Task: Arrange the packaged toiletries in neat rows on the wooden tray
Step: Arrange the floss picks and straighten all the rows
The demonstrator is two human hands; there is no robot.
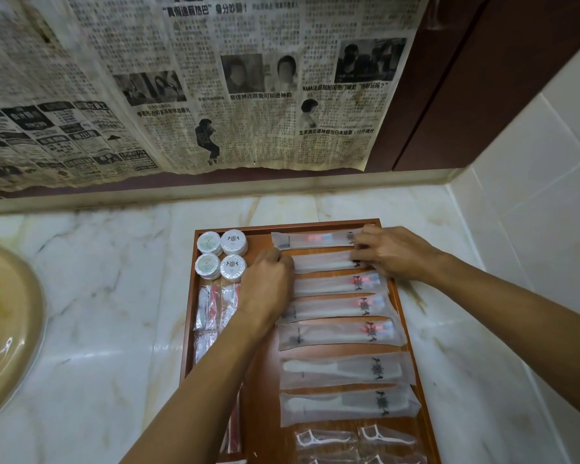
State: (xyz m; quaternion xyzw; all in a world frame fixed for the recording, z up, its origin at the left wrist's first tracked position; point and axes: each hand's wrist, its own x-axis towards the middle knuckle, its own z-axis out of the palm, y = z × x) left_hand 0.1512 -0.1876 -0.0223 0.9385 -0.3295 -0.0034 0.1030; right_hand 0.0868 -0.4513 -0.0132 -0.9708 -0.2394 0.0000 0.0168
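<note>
Toiletry packets lie in rows on the wooden tray (192, 296), which sits on the marble worktop (114, 296)

Both hands work on the second toothbrush packet (322, 261) from the far end: the left hand (268, 286) has its fingers curled onto the packet's left end, and the right hand (387, 252) pinches the right end with bent fingers. Beside it lie more toothbrush packets, one farther (312, 238) and three nearer, then two comb packets (345, 370), then floss-pick packets (325, 439) at the near edge. Four round white soap discs (221, 254) sit in a square at the tray's far left corner, with flat sachets (211, 306) in a column below them, partly hidden by the left forearm. A beige basin (4, 329) is at the far left, and newspaper (181, 78) covers the wall behind
</note>
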